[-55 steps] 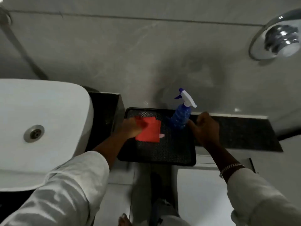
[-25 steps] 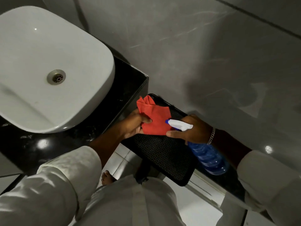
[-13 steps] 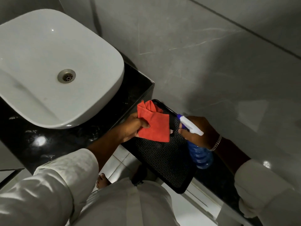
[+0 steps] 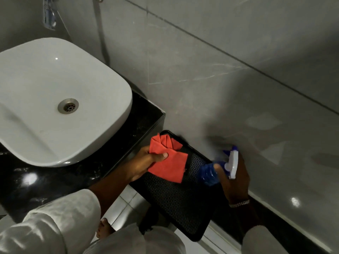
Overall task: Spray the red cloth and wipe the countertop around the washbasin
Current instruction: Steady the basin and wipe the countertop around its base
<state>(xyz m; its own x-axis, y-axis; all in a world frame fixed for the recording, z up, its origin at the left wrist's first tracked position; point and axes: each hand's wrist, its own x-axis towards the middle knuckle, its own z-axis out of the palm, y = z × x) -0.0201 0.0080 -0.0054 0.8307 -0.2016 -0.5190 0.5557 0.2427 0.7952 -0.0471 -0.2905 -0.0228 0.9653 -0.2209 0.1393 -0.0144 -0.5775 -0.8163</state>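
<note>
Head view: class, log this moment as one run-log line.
left hand: holds cloth over tray | right hand: holds bottle, blurred | countertop: not yet wiped

Beside the smooth, glossy white ceramic washbasin [image 4: 55, 99] with its dull metal drain ring [image 4: 68, 105], the polished black stone table [image 4: 60, 180] shines, the matt red cloth [image 4: 168, 162] looks soft, and the black tray [image 4: 176, 204] shows a rough textured mat.

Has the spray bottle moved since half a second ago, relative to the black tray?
Yes. The spray bottle has swung from nozzle-at-cloth to near upright over the black tray's right edge, blurred, in the right hand.
</note>
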